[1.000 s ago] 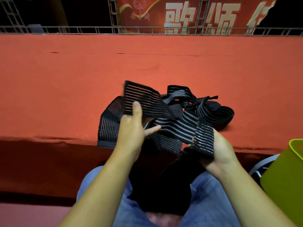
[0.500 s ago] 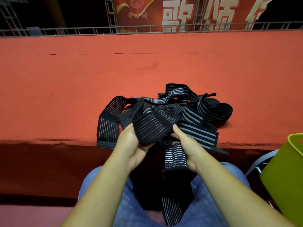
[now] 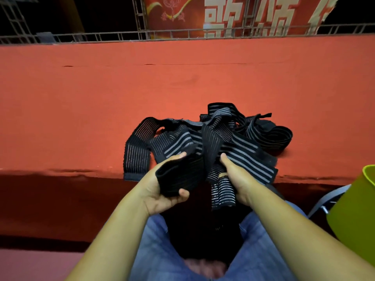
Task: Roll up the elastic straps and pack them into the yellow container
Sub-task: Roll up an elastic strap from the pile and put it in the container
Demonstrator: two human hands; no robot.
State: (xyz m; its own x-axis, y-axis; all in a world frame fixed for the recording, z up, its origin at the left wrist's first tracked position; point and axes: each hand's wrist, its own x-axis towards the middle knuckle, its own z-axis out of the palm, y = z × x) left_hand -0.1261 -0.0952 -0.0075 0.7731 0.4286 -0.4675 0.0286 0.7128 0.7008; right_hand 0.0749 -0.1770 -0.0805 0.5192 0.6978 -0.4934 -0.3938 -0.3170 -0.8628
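A tangled heap of black elastic straps with grey stripes lies at the front edge of the red-covered table. My left hand grips a folded black strap end, thumb below and fingers curled over it. My right hand holds a striped strap section that hangs down off the table edge toward my lap. Both hands sit close together just in front of the heap. The yellow container stands at the right edge, partly cut off by the frame.
A metal chair frame shows beside the container. A metal railing runs along the far side of the table, with a red banner behind it. My jeans-clad legs are below the hands.
My left hand has lowered the raised strap end and folded it over into its grip. My right hand moved left and up, taking hold of the hanging striped section near the table edge.
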